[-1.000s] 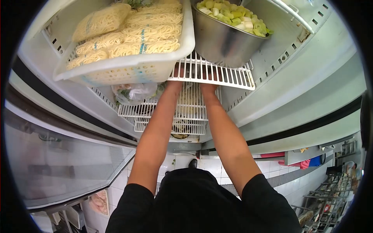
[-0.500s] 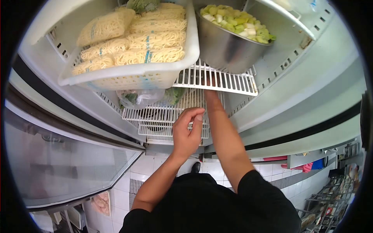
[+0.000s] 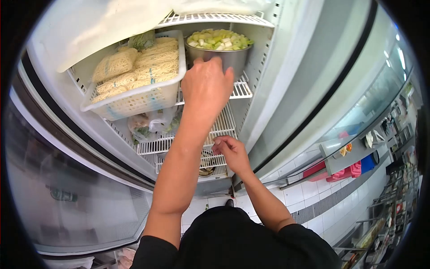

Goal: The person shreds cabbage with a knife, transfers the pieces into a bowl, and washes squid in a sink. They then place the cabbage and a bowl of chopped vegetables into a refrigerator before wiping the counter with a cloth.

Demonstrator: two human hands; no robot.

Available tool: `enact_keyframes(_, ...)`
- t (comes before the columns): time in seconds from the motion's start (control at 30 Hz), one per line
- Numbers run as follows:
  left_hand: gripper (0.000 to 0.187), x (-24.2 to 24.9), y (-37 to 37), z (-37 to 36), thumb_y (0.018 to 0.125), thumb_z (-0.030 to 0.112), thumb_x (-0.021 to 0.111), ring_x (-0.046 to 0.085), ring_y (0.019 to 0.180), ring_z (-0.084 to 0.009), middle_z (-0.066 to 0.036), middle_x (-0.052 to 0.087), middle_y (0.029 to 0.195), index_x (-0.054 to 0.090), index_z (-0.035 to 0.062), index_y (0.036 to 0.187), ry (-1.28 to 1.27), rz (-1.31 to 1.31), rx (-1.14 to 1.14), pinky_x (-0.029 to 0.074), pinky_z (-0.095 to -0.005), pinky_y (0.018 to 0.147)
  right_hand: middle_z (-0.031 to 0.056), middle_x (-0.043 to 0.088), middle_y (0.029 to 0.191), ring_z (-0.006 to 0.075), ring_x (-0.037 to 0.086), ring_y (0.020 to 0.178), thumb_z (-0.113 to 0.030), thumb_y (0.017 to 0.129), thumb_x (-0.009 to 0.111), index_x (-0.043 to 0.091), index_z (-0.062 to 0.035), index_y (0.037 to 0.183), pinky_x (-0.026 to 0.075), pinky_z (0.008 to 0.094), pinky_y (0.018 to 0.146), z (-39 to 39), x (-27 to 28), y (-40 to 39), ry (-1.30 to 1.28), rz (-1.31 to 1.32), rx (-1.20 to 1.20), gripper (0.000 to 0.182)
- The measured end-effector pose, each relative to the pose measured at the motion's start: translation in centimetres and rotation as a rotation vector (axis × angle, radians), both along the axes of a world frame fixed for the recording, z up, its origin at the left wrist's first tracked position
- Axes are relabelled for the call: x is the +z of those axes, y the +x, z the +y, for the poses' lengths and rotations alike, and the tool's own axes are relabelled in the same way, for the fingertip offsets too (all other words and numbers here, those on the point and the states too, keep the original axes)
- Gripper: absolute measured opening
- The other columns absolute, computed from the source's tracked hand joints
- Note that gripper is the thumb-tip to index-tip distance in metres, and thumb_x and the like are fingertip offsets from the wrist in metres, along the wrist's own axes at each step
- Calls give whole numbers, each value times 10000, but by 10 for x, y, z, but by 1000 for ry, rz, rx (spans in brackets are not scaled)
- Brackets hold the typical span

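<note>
My left hand [image 3: 207,85] is raised in front of a steel pot [image 3: 221,57] on the upper shelf, its fingertips at or near the front wall; contact is unclear. The thumb stands apart from the other fingers, and nothing shows in the hand. Chopped pale green vegetable [image 3: 219,40] fills the pot. Lower down, my right hand [image 3: 232,154] hovers before the lower racks with loosely curled fingers apart, holding nothing visible. Left of the pot, a white plastic basket [image 3: 143,99] holds packs of noodles [image 3: 154,60].
White wire shelves [image 3: 224,123] cross the refrigerator, with plastic bags of greens [image 3: 156,125] below the basket. Glass doors [image 3: 80,193] stand open on both sides. Another rack [image 3: 204,18] lies above the pot. Pink and blue items [image 3: 347,171] are at the right.
My left hand has risen from the lower racks to the pot. My right hand has come back out from under the upper shelf. The view has shifted, showing more above the pot.
</note>
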State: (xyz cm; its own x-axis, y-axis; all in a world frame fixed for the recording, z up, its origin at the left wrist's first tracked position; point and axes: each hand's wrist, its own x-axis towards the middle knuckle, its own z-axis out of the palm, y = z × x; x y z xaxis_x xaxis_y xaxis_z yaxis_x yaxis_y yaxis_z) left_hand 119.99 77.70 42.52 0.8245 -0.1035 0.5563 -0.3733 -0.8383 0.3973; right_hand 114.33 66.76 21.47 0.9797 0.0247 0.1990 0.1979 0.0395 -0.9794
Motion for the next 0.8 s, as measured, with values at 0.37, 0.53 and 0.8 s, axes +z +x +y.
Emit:
enact_keyframes(0.37, 506, -13, 0, -17, 829, 251, 691, 667, 827, -453, -318, 548, 1092, 482, 28, 1232, -125, -181, 118, 555, -498, 723, 74, 656, 858, 132, 613, 670, -277, 991, 557, 632, 5, 1061, 533, 276, 672, 0, 49, -9, 277, -2, -78, 300)
enact_keyframes(0.53, 416, -11, -23, -10, 815, 263, 705, 662, 858, -451, -294, 608, 996, 536, -3, 1086, -189, -224, 127, 545, -485, 756, 123, 621, 1052, 159, 634, 771, -374, 1004, 522, 494, -3, 1274, 544, 292, 689, 0, 76, -6, 390, 11, -104, 460)
enact_keyframes(0.8, 360, -27, -127, 24, 740, 259, 784, 647, 798, -340, -150, 659, 863, 588, 21, 924, -341, -300, -27, 500, -414, 686, 155, 602, 1117, 266, 675, 840, -445, 996, 513, 438, -14, 1270, 567, 362, 713, -7, 86, -50, 643, -19, -19, 517)
